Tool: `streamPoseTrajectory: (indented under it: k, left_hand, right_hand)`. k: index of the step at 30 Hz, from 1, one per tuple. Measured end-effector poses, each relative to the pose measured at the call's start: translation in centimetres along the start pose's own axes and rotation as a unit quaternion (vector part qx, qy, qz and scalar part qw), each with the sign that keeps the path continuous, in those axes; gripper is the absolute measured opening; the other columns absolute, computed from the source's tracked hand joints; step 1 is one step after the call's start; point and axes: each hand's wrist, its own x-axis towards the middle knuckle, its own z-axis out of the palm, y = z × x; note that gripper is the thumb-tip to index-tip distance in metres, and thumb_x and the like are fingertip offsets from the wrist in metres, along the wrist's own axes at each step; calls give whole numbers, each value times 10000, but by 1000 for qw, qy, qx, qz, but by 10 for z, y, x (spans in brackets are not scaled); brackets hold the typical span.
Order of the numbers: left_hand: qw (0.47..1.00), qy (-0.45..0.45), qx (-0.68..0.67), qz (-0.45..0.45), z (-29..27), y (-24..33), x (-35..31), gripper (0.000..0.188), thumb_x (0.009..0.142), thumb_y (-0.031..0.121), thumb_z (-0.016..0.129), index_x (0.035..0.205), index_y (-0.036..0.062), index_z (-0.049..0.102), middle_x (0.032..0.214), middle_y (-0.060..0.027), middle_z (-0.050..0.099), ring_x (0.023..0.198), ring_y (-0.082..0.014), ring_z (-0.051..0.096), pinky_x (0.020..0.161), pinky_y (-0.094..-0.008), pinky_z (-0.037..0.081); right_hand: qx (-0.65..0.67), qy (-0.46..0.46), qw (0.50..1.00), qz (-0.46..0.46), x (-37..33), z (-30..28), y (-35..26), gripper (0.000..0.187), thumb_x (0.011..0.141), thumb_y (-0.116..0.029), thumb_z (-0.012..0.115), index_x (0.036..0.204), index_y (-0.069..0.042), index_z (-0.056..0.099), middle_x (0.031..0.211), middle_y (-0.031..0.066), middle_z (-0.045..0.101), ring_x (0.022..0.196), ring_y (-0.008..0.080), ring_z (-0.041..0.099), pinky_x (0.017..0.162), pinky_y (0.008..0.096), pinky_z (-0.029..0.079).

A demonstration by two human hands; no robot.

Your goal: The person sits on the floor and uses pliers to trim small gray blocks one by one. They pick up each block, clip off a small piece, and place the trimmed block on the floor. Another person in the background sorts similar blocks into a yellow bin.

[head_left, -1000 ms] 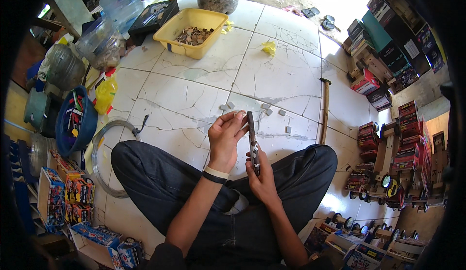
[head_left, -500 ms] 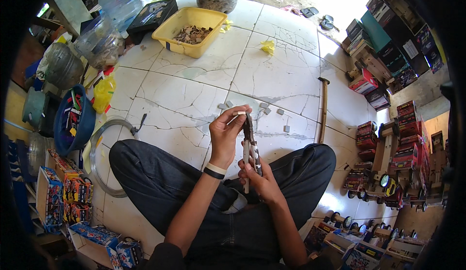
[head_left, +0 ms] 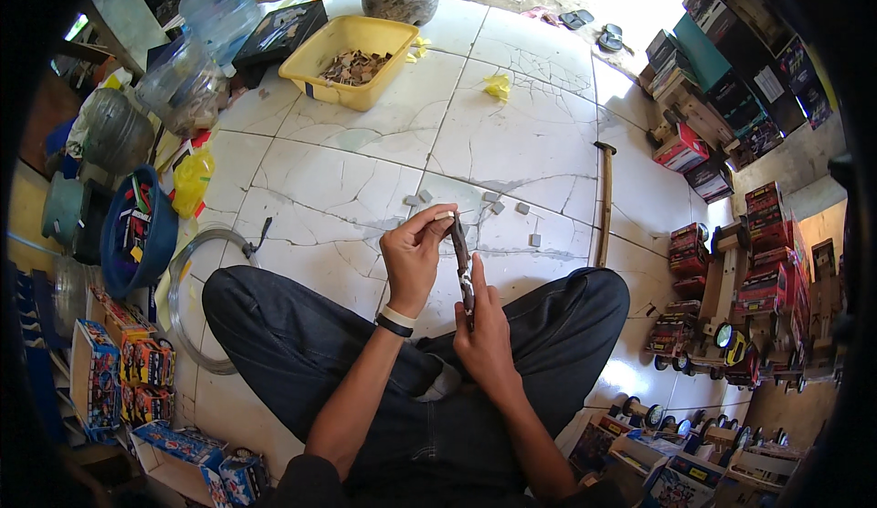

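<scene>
In front of my lap, my left hand (head_left: pixel 413 257) pinches a small pale piece (head_left: pixel 445 216) between thumb and fingertips. The piece is at the top end of a dark plier-like tool (head_left: pixel 460 245); whether the jaws grip it I cannot tell. My right hand (head_left: pixel 484 339) is closed around the tool's handles, which have worn whitish patches, with the index finger stretched along them. Several small grey blocks (head_left: pixel 494 206) lie on the tiles just beyond my hands.
A hammer (head_left: pixel 605 206) lies to the right on the cracked tile floor (head_left: pixel 356 179). Coiled wire (head_left: pixel 179 312) rests beside my left knee. A yellow basin (head_left: pixel 365 97) of scraps stands far left of centre. Wheeled toy trucks (head_left: pixel 731 298) line the right; a blue basin (head_left: pixel 160 257) stands left.
The tool has turned in my right hand, and its two handles, seen apart before, now appear together. My right index finger has stretched out along it. The left hand keeps its pinch.
</scene>
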Motion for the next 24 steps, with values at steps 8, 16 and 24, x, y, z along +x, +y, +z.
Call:
streamPoseTrajectory:
  k: [8,16,24]
  left_hand:
    - [993,10,-93,-78,-21,18,15,317,1030,149,637,1169,-134,670,989,-211,752,951,-276,763,870,-356,634]
    - [989,-14,-90,-116,-32,30,18,288,1017,150,641,1100,-120,693,958,-197,754,876,-247,768,806,-329,644]
    - [989,-32,-84,-121,-33,30,18,279,1006,169,655,1040,-102,713,889,-170,755,794,-214,765,740,-305,642]
  right_hand:
    - [122,28,991,-45,6,-9,14,734,975,36,581,1633,-92,283,1066,168,542,866,250,547,804,365,480]
    - [178,-41,982,-56,8,-9,15,719,968,34,597,1619,-71,309,1200,163,583,1002,255,572,937,353,465]
    - [167,-72,982,-44,7,-14,8,716,968,42,592,1618,-72,313,1292,168,575,1032,248,571,968,344,452]
